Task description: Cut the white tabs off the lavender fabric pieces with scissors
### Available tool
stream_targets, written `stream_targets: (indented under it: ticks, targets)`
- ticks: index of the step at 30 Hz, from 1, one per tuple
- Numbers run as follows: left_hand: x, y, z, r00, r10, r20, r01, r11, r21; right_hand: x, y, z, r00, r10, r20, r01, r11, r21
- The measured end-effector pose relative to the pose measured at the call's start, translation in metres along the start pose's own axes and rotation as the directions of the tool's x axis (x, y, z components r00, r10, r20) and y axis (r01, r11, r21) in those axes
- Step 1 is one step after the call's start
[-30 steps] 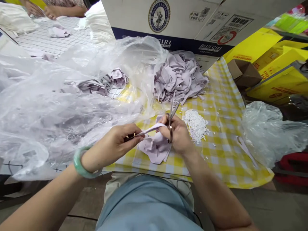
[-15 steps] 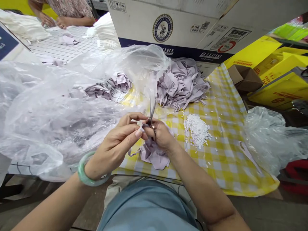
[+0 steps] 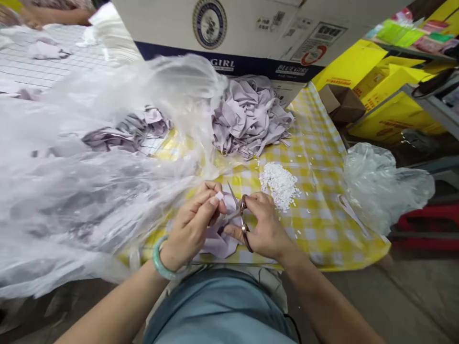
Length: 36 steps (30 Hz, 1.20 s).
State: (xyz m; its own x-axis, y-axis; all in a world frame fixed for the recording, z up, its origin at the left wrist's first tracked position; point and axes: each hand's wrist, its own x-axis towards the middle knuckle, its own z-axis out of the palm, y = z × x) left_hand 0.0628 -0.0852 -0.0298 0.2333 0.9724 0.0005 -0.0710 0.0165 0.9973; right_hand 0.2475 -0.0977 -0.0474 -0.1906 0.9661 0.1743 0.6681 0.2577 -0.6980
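Pinched between the thumb and fingers of my left hand (image 3: 191,224) is a lilac fabric piece (image 3: 220,244), with a small white tab (image 3: 219,196) showing at the fingertips. The rest of the fabric hangs below onto the yellow checked cloth. Just to the right, my right hand (image 3: 267,224) has its fingers through the handles of metal scissors (image 3: 241,209). Their blades are spread apart and point up and left, close to the fabric. A heap of small white cut bits (image 3: 279,184) lies beyond my right hand.
Behind my hands sits a pile of lilac fabric pieces (image 3: 251,114) against a large carton (image 3: 251,38). Clear plastic sheeting (image 3: 89,200) covers the left side. On the right are a crumpled plastic bag (image 3: 387,186) and a loose strap (image 3: 353,217). Another person's arm (image 3: 57,18) shows far left.
My right hand has turned and drawn off to the right, and the scissors have opened, pointing more to the left. The white tab now shows at my left fingertips. The view has shifted right.
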Motion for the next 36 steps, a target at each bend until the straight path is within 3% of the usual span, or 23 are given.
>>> stream_targets:
  ticks: [6, 12, 24, 36]
  targets:
    - [0.0, -0.032, 0.037, 0.986, -0.053, 0.155, 0.06, 0.997, -0.04, -0.035, 0.027, -0.015, 0.998, 0.042, 0.037, -0.039, 0.994, -0.102]
    - [0.008, -0.035, 0.052, 0.975, -0.054, 0.217, 0.048, 0.998, 0.036, -0.044, 0.039, -0.024, 0.993, 0.102, 0.065, -0.098, 0.993, -0.06]
    - [0.014, -0.044, 0.059, 0.964, -0.071, 0.258, 0.044, 0.993, 0.108, -0.045, 0.048, -0.026, 0.993, 0.101, 0.065, -0.098, 0.994, -0.056]
    - [0.015, -0.046, 0.063, 0.943, 0.089, 0.322, -0.137, 0.982, 0.129, -0.045, 0.05, -0.024, 0.994, 0.099, 0.035, -0.097, 0.994, -0.06]
